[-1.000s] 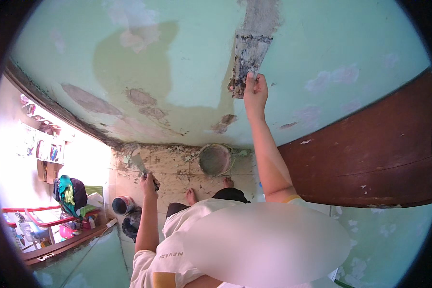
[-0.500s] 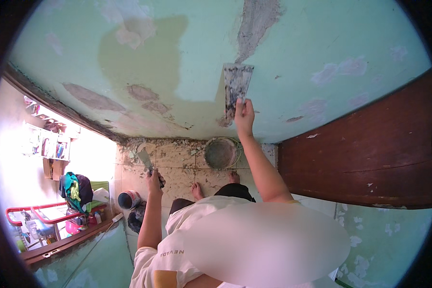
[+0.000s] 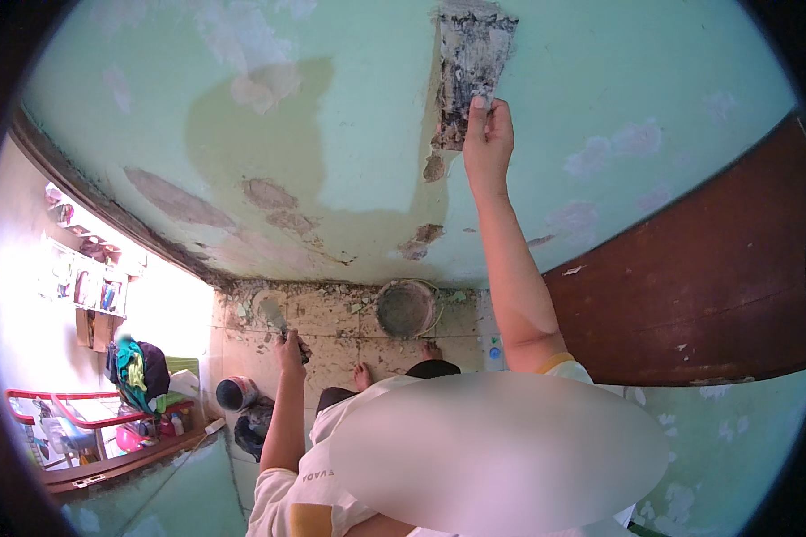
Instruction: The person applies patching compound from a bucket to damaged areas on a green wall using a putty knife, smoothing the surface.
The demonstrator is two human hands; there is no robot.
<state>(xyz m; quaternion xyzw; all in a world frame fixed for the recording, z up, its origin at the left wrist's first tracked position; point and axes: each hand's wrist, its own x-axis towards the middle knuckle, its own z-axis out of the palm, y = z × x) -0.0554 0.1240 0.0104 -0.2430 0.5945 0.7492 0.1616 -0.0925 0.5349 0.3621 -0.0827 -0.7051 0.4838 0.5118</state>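
My right hand is raised high on the green wall, fingers and thumb closed round the lower end of a wide, flat putty knife. Its blade, smeared grey and dark, lies against the wall at the upper edge of the picture and covers most of a grey patch there. Low at my left side, my left hand grips a smaller putty knife by its dark handle. That blade points toward the wall, held over the floor. Bare grey spots show lower on the wall.
A round bucket with grey residue stands at the wall's foot, ahead of my feet. Debris litters the tiled floor. A paint can and a dark plastic bag sit at left. A brown wooden door is at right.
My right hand has moved up the wall with the wide putty knife, which now covers most of the grey patch. The left hand has stayed low, holding its putty knife.
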